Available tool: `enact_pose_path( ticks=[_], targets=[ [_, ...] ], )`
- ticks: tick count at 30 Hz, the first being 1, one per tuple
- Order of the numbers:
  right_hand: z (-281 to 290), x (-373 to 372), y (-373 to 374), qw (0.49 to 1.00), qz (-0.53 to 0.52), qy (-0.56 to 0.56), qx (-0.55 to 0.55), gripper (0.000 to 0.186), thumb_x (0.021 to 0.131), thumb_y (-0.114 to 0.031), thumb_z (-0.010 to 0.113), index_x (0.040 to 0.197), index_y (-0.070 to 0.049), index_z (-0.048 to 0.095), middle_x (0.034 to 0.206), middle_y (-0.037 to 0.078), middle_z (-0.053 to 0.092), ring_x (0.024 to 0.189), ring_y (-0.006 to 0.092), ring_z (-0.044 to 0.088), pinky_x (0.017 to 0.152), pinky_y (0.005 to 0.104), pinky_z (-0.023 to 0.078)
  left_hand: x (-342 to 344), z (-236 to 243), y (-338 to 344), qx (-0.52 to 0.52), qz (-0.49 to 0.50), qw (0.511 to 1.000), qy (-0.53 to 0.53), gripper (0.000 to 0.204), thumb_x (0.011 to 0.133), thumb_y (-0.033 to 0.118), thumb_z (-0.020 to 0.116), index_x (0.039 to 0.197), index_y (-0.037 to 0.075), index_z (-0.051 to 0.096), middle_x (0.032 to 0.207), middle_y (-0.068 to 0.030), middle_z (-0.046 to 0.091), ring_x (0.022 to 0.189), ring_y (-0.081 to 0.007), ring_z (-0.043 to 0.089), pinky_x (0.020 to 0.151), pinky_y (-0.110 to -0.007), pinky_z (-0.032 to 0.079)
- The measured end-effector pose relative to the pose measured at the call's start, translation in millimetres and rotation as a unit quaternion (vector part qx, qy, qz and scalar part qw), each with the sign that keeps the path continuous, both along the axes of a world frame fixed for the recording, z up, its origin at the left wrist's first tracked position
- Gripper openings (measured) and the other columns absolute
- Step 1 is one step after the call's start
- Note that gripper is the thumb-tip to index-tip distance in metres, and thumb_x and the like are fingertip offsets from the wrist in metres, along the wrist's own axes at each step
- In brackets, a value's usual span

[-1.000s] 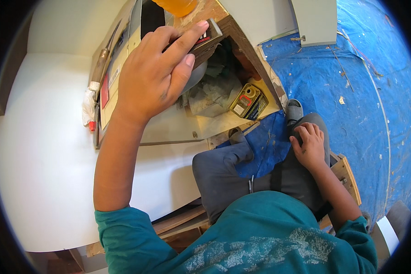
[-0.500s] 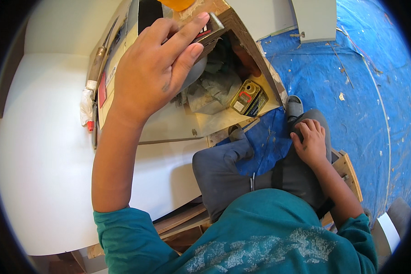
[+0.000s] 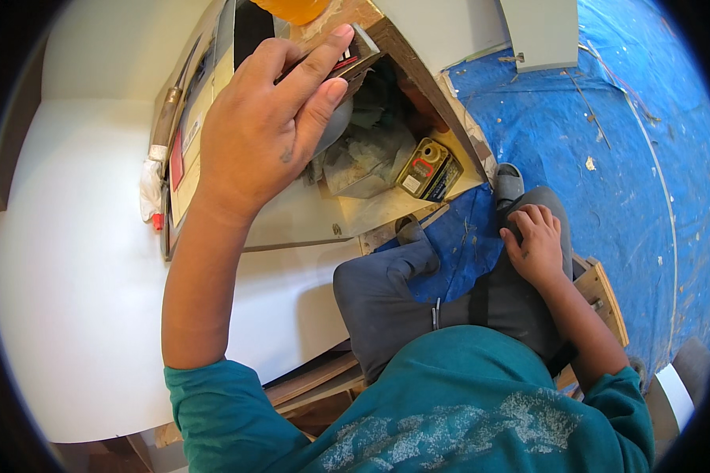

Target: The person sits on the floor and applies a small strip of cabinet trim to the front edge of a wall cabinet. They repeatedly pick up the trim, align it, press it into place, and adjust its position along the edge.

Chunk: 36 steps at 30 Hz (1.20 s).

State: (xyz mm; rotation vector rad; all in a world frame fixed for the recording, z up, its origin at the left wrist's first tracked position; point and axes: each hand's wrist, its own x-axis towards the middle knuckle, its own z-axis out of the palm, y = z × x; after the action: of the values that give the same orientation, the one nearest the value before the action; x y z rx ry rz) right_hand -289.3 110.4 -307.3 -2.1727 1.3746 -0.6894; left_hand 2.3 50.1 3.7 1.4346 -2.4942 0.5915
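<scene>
L hand (image 3: 256,130) is gripping a dark block (image 3: 361,55) over the wooden cabinet (image 3: 420,69) (can't tell if they're touching tbh). R hand (image 3: 538,244) rests loose, fingers a bit spread, on the knee (image 3: 547,197). Blue tarp (image 3: 584,213) w/ scattered debris covers the floor, big white panel (image 3: 79,276) on the left, yellow-and-black can (image 3: 430,169) inside the cabinet.

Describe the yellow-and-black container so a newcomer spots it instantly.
From the blue floor sheet, look left into the open brown-edged compartment. The container sits near its lower right corner: boxy, yellow and black, unlike the greyish bundle on its left.
</scene>
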Motion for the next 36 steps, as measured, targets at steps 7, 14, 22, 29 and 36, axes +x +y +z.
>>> enact_pose_path(
  ticks=[7,14,22,29,36],
  targets=[
    [-2.4,-0.7,-0.6,1.0,0.006,0.005,0.004,0.025,0.085,-0.022,0.074,0.105,-0.009,0.067,0.111,0.008,0.062,0.117,0.0294,0.055,0.099,0.0438,0.039,-8.7,-0.6,-3.5,0.007,0.047,0.999,-0.003,0.038,0.099,0.032,0.066,0.135,0.022,0.07,0.092,-0.0022,0.058,0.079,-0.0202,0.06,0.065,-0.033,0.05],
    [-1.7,-2.1,-1.8,1.0,0.0,-0.011,0.011,0.024,0.085,-0.022,0.075,0.104,-0.009,0.067,0.11,0.008,0.063,0.116,0.0293,0.055,0.099,0.0441,0.039,-2.9,2.6,-2.6,0.016,0.025,1.0,0.007,0.038,0.101,0.031,0.064,0.138,0.023,0.068,0.091,-0.0025,0.056,0.076,-0.0197,0.059,0.065,-0.033,0.05],
    [-1.2,-2.3,-1.0,1.0,0.006,-0.008,0.013,0.024,0.085,-0.022,0.075,0.103,-0.008,0.067,0.109,0.008,0.063,0.116,0.029,0.055,0.099,0.0438,0.039,-11.4,5.3,-1.1,0.033,0.054,0.998,-0.005,0.039,0.102,0.032,0.063,0.139,0.024,0.067,0.09,-0.0026,0.055,0.074,-0.0191,0.058,0.065,-0.032,0.05],
    [-1.8,-1.1,-0.6,1.0,0.006,-0.017,0.008,0.024,0.084,-0.022,0.075,0.102,-0.008,0.068,0.108,0.008,0.063,0.116,0.0288,0.055,0.099,0.0437,0.039,-17.0,4.6,-1.1,0.039,0.075,0.996,0.008,0.039,0.102,0.034,0.062,0.139,0.024,0.067,0.091,-0.0021,0.055,0.073,-0.019,0.059,0.064,-0.033,0.05],
    [-2.3,-0.8,0.1,1.0,0.007,-0.016,0.01,0.023,0.085,-0.022,0.075,0.102,-0.008,0.068,0.108,0.008,0.063,0.115,0.0285,0.055,0.098,0.0435,0.039,-20.9,3.6,-1.9,0.031,0.098,0.995,-0.002,0.038,0.102,0.035,0.062,0.139,0.024,0.067,0.088,-0.0022,0.054,0.073,-0.0196,0.059,0.064,-0.033,0.05]
  ],
)
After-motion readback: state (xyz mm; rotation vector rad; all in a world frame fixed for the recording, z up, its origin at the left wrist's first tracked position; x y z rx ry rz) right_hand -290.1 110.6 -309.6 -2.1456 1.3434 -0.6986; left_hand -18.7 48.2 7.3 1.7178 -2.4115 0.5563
